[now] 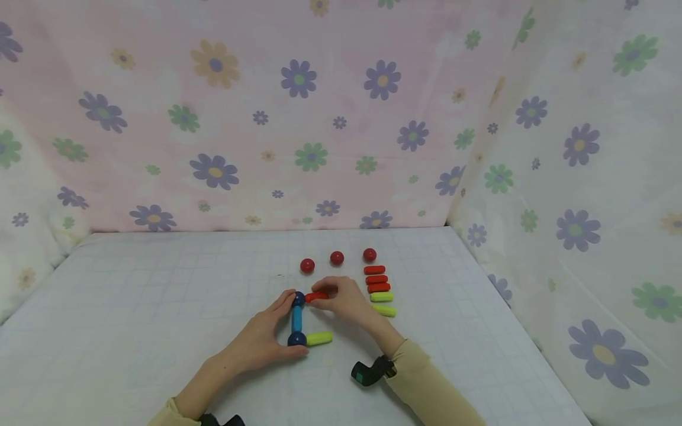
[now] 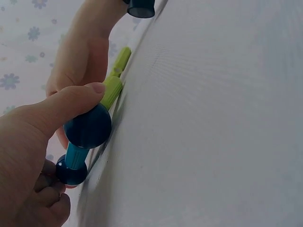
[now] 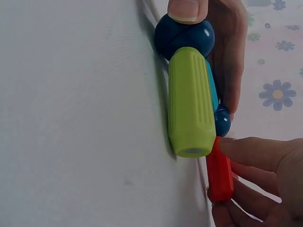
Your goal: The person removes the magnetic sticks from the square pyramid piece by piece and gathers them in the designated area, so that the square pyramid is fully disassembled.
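Observation:
A light-blue stick [image 1: 296,319] joins two dark blue balls, a far ball [image 1: 299,298] and a near ball [image 1: 296,339]. From the near ball a yellow-green stick [image 3: 191,101] points right, with a grey spot in its free end. My left hand [image 1: 261,338] holds this piece from the left, thumb at the near ball and fingers by the far one. My right hand [image 1: 345,300] pinches a red stick [image 3: 219,172] between thumb and fingers. The red stick's left end is at the far ball; whether they touch I cannot tell.
Three red balls [image 1: 337,258] lie in a loose row behind the hands. To the right of them runs a column of red sticks [image 1: 376,279] and yellow-green sticks [image 1: 382,296]. Flowered cloth [image 1: 298,154] hangs at the back and sides of the white-covered table [image 1: 133,307].

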Demonstrator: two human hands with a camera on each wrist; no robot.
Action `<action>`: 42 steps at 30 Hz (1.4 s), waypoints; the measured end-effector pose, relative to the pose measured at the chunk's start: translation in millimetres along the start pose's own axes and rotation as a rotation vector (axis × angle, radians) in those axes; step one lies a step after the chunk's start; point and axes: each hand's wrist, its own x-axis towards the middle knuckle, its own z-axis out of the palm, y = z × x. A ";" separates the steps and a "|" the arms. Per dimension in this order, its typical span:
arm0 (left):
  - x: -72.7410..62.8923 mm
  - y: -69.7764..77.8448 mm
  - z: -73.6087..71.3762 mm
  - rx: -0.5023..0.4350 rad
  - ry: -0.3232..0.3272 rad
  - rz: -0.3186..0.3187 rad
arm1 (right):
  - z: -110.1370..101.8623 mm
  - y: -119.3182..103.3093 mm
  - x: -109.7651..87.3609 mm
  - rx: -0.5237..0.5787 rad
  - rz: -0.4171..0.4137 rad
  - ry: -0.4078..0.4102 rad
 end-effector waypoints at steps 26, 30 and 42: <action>-0.4 -0.9 0.3 -0.004 0.005 0.025 | 12.5 3.0 -0.7 0.008 -0.044 -0.025; -0.3 -0.5 0.5 -0.002 0.004 0.021 | 14.0 4.5 -0.6 0.000 -0.061 -0.008; -0.2 -1.3 0.9 0.007 0.008 0.026 | 16.0 8.5 1.4 0.006 -0.122 0.001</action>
